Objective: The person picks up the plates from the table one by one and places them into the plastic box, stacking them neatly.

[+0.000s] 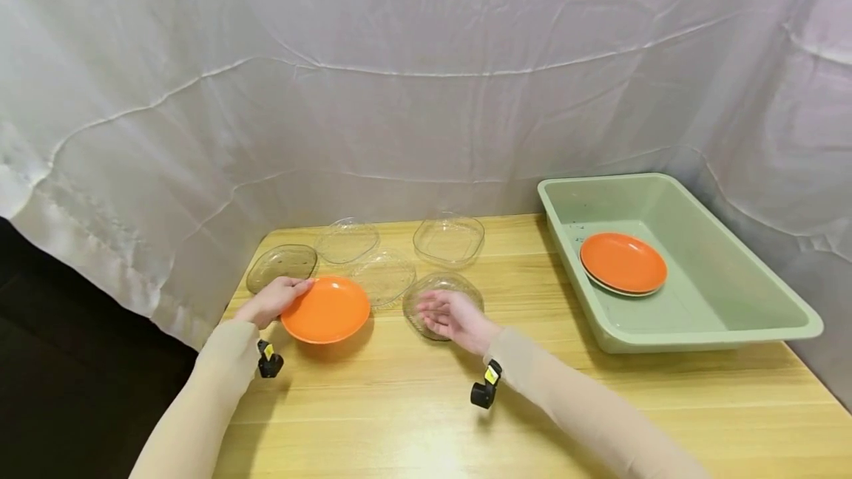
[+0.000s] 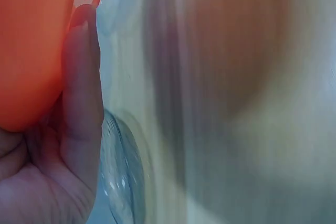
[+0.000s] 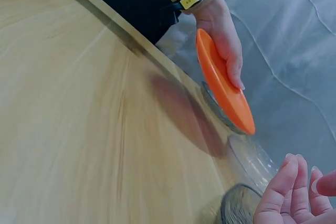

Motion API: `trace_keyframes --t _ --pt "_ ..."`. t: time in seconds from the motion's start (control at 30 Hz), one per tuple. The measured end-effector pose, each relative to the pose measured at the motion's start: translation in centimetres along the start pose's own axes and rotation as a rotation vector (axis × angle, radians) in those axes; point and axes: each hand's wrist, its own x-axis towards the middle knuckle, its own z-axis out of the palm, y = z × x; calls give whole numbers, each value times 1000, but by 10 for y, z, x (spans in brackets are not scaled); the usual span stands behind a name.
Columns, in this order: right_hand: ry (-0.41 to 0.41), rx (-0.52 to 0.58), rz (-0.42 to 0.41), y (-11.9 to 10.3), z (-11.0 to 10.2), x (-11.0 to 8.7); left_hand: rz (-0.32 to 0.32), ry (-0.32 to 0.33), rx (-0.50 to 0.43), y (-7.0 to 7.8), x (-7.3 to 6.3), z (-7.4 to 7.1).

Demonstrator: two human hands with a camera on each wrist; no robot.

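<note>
An orange plate is held above the table by my left hand, which grips its left rim with the thumb on top. In the right wrist view the plate hangs tilted over its shadow, apart from the wood. My right hand hovers over a round grey-tinted glass plate, fingers loosely bent with nothing in them. Whether it touches that glass is hard to tell. A clear scalloped glass plate lies between the two hands, and a grey-tinted glass plate sits just behind my left hand.
Two more clear glass dishes, one round and one squarish, lie at the back of the table. At the right a green basin contains an orange plate on top of a paler one. A grey curtain hangs behind.
</note>
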Motion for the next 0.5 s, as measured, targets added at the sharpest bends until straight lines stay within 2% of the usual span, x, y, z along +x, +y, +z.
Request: trace_keyframes --t 0.13,0.5 --pt "32 -11 -22 -4 -7 -1 30 -6 7 13 5 8" --pt "65 -76 -52 -10 -32 -3 83 -50 -73 50 20 33"
